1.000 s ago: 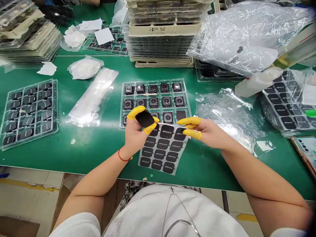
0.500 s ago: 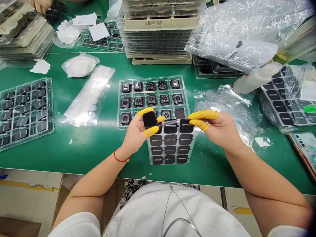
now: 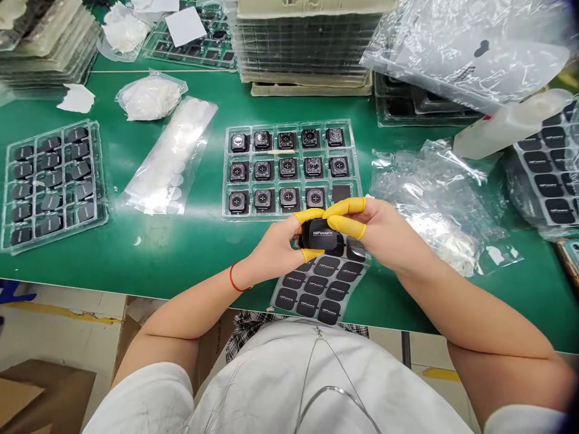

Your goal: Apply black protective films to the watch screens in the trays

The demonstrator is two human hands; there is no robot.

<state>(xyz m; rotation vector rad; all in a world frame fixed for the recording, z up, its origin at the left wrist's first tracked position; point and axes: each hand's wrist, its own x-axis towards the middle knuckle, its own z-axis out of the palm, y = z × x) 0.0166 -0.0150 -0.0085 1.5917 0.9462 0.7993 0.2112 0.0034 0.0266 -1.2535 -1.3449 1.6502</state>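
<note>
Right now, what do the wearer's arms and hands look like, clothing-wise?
Left hand: yellow finger cots and a thin red bracelet at the wrist. Right hand: yellow finger cots, no bracelet visible. White short sleeves; forearms uncovered.

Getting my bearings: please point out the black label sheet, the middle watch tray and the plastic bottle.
Label sheet point(image 3: 315, 285), head view: a label mid-sheet.
Watch tray point(image 3: 355, 158), head view: right rim.
Plastic bottle point(image 3: 503, 125), head view: body.

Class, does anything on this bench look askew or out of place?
Yes. In the left tray, several dark pieces sit crooked, unlike neater rows in the central tray. Beyond the left tray, a ragged white scrap lies loose.
</note>
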